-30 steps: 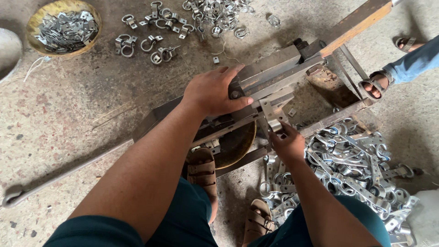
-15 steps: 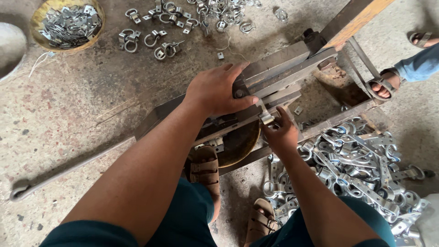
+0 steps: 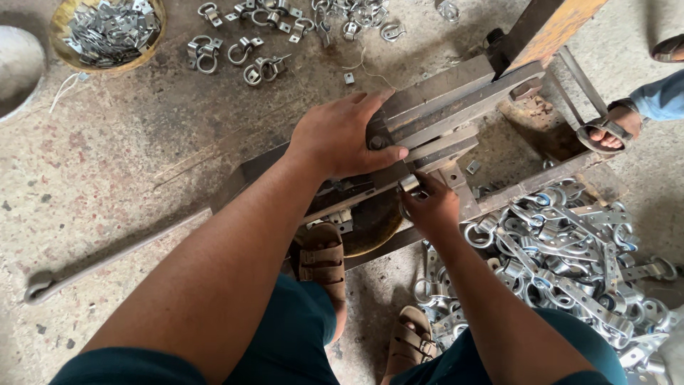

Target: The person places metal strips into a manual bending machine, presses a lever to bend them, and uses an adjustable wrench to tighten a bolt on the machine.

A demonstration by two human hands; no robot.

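Under the stacked steel bars of a hand-worked press [image 3: 456, 107], at its lower front edge, a small bright metal piece [image 3: 410, 183] sat pinched at the fingertips of the right hand [image 3: 429, 208]. The thumb and first fingers were closed around that piece, which showed just above the knuckles and touched the underside of the press bars; how far it went into the tool was hidden by the fingers. The left hand [image 3: 342, 135] lay flat and spread on top of the bars, palm down, with the thumb hooked over the near edge just beside the metal piece and the fingertips reaching up along the bar. It pressed on the press rather than gripping anything loose.

Right of the right forearm, a heap of bent metal strips and ring clamps [image 3: 563, 249] covered the concrete floor [image 3: 107, 178]. More small ring-shaped parts [image 3: 249, 57] were scattered on the floor beyond the press, and a round basket [image 3: 107, 32] at the far left held flat metal pieces. A long steel bar [image 3: 114, 257] lay on the floor to the left. Sandalled feet [image 3: 324, 260] showed below the press, and another person's sandalled foot [image 3: 613, 132] rested by the press frame at the right.
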